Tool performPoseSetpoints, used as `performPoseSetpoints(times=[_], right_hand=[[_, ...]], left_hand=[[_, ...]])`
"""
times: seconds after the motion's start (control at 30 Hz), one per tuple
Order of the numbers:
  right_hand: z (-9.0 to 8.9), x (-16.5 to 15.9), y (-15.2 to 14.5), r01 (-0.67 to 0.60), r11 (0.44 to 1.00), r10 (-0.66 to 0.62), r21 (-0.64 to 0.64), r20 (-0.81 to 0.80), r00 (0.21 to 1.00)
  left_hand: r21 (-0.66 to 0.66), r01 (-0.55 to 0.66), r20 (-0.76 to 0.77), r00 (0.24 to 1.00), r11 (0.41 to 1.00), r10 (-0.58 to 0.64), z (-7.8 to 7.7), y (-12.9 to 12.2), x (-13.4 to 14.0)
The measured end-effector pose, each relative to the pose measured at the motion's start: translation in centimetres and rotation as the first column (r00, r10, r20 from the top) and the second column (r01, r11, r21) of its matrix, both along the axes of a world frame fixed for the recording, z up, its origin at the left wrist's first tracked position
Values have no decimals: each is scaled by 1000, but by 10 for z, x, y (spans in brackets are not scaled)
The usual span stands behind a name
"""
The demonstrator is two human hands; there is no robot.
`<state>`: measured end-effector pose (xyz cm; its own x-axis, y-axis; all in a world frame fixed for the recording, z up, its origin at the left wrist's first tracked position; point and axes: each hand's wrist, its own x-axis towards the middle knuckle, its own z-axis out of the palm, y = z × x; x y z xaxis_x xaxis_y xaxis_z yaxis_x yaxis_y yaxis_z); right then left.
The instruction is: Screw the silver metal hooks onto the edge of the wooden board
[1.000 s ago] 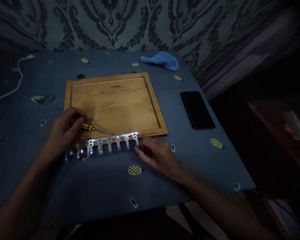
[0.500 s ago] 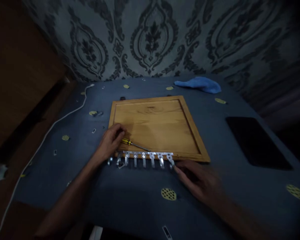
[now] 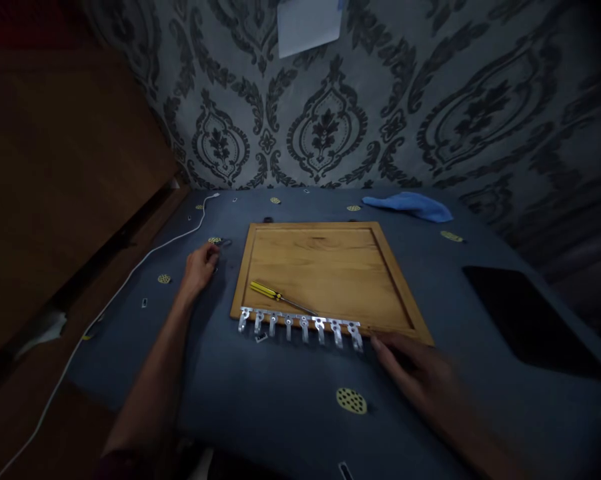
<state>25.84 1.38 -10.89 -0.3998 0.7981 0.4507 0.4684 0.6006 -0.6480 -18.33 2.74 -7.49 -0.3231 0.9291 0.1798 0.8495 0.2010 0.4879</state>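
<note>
A framed wooden board (image 3: 320, 267) lies flat on the blue patterned cloth. Along its near edge runs a metal hook rail (image 3: 305, 323) with several silver hooks hanging over the edge. A yellow-handled screwdriver (image 3: 266, 291) rests on the board, its shaft tip close to the rail. Left of the board, my left hand (image 3: 199, 268) is low over the cloth with curled fingers, beside a small shiny piece (image 3: 225, 243); whatever it may hold is hidden. My right hand (image 3: 420, 370) has its fingertips pinched at the board's near edge, just right of the rail; their contents are unclear.
A blue cloth (image 3: 413, 205) lies at the back right, and a black flat panel (image 3: 530, 320) at the right. A white cable (image 3: 145, 257) runs along the left side beside a wooden cabinet (image 3: 70, 160). Patterned wallpaper (image 3: 327, 130) rises behind.
My left hand has left the screwdriver and board and moved left over the cloth. My right hand has slid off the last hook to the board's edge. The view has tilted up.
</note>
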Motion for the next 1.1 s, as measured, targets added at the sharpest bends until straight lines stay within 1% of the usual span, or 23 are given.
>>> performPoseSetpoints(times=[0.17, 0.23, 0.3, 0.5, 0.6, 0.83, 1.1], right_hand=[[4, -2, 0, 44, 999, -44, 20, 7, 999], [6, -3, 0, 31, 999, -31, 13, 12, 999], [7, -3, 1, 23, 1000, -23, 3, 8, 1000], [7, -5, 4, 21, 1000, -21, 3, -5, 1000], [8, -7, 3, 28, 999, -28, -24, -12, 1000], [7, -10, 1, 80, 995, -79, -66, 16, 997], [6, -12, 2, 105, 991, -104, -86, 11, 995]], left_hand=[[-96, 180, -101, 977, 979, -190, -2, -1, 9], [-135, 226, -145, 959, 965, -245, -2, -2, 12], [-174, 243, -187, 943, 954, -275, -1, -3, 12], [-269, 192, -290, 918, 944, -270, 0, -2, 15], [-297, 160, -321, 912, 941, -256, 2, -1, 18], [-339, 114, -372, 896, 934, -244, 7, 1, 20], [-360, 67, -398, 891, 931, -218, 7, 3, 22]])
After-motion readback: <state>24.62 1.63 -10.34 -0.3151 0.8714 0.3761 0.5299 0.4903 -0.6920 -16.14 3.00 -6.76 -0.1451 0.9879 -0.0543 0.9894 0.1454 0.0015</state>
